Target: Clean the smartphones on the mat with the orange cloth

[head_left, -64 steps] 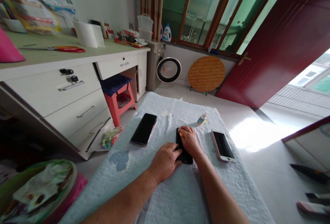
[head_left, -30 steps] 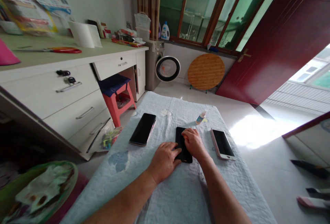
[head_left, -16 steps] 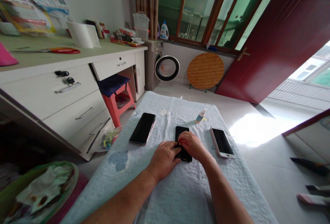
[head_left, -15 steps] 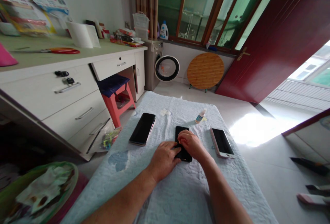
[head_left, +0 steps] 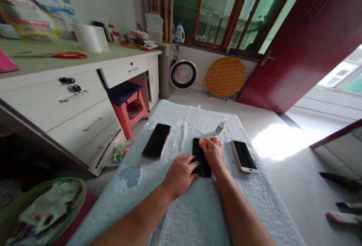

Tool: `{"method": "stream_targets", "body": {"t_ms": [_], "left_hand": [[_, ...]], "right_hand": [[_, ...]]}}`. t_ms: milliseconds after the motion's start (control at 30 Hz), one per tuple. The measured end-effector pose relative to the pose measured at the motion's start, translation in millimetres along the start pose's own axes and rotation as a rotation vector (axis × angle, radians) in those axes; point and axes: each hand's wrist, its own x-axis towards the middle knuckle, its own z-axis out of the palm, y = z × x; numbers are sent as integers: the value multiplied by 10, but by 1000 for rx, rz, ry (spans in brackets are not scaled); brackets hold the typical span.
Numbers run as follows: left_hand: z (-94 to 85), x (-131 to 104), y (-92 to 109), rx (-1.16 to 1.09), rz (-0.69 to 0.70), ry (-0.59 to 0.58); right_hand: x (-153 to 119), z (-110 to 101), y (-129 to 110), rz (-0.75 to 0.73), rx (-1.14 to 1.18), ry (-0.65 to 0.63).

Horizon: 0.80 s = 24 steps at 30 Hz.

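A black smartphone [head_left: 202, 166] lies flat on the cloth-covered table in front of me. My left hand [head_left: 180, 174] holds it at its left side and lower edge, fingertips and thumb against it. My right hand [head_left: 215, 154] is closed on a small orange cloth [head_left: 201, 142], pressed to the upper part of the phone's surface. Part of the cloth is hidden under the fingers. Left of the hands rests a larger dark-screened smartphone [head_left: 156, 141], and to their right a white-framed smartphone [head_left: 244, 156]. A small spray bottle [head_left: 220, 126] stands just beyond my right hand.
The table has a pale blue quilted cover [head_left: 198, 212]. A waste basket [head_left: 82, 197] stands at lower left, near a white desk [head_left: 82, 104] with drawers. A red stool [head_left: 130, 112] is by the desk. A washing machine [head_left: 166, 76] stands behind with its door open.
My right hand has moved up and to the right across the phone, and the orange cloth now shows at its fingers. My left hand keeps its place at the phone's edge.
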Motion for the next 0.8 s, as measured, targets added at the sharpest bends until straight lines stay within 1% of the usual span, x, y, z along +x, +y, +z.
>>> {"method": "stream_targets", "body": {"t_ms": [100,267,467,600,667,800], "left_hand": [[9,0,-8,-8,-2,-1],[28,-2,-15,-17,-21,-3],[-4,7,2,-51,-37,-14],[-37,13,15,-64,-28,-28],[-39,15,14,-59,-23,-26],[-23,18,6,-44,-14,-18]], "right_hand": [[5,2,-26,-51,25,-37],[2,-46,-114,-201,51,-154],[-34,-175,-127,-262,94,-244],[-52,-190,-79,-310,163,-309],[-59,-172,-67,-298,161,-296],[-55,-123,-52,-182,73,-180]]}}
